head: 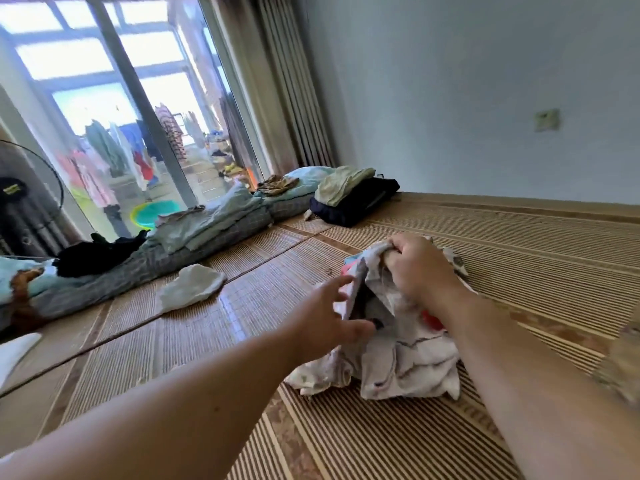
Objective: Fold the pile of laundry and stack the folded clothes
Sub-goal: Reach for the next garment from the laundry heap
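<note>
Both hands are in over the crumpled white patterned garment point(408, 358), which sits in a heap on the striped bamboo mat point(519, 244), right of centre and close to the person; the right hand point(419, 268) has its fingers curled tight into the top of the heap, bunching the cloth and holding it up off the mat; the left hand point(325, 320) reaches in from the side with fingers straight and spread, fingertips at the near edge of the raised cloth, thumb down by a dark patch inside the folds; whether it actually presses the fabric I cannot tell.

Further out on the mat, well apart from the heap, a small white cloth point(190, 287) lies flat to the left; behind it a stack of folded pale blue-green clothes point(207, 223) rests on grey checked bedding point(145, 268), with a black garment point(100, 252) just beside the stack; farther right, a pale yellow-green garment point(343, 183) lies on top of a dark navy folded garment point(360, 206); through the glass door point(114, 109), a round green basin point(154, 213) and hanging clothes, blurred.
</note>
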A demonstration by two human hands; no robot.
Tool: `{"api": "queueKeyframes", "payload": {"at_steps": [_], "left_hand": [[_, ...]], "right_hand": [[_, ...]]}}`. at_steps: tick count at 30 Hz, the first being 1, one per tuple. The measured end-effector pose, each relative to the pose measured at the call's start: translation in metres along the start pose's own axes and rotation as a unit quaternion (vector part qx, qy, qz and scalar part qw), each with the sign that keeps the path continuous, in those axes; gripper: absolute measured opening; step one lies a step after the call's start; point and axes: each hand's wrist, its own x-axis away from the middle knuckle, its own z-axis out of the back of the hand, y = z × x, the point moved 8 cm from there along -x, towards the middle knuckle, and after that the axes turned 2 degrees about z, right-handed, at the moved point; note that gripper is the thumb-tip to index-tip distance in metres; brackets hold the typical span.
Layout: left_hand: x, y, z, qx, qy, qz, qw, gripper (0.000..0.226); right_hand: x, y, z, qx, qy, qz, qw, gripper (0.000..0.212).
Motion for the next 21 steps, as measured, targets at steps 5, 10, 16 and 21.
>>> {"api": "queueKeyframes", "payload": {"at_steps": [5,10,16,21], "left_hand": [[0.045,0.060,0.068,0.056,0.166,-0.050,0.983,0.082],[0.103,0.100,0.147,0.103,0.235,-0.093,0.962,0.078],[0.164,0.113,0.205,0.108,0.229,-0.087,0.963,0.020],[0.214,0.102,0.235,0.166,0.258,-0.021,0.952,0.025]], "right_hand": [[-0.004,-0.118,0.009,-0.026,-0.061,0.092,0.994,0.019],[0.014,-0.211,0.030,-0.106,-0.107,0.131,0.980,0.020],[0.062,-0.264,0.051,-0.282,-0.110,0.080,0.950,0.036],[0.141,-0.255,0.020,-0.178,-0.111,0.049,0.977,0.056]]}}
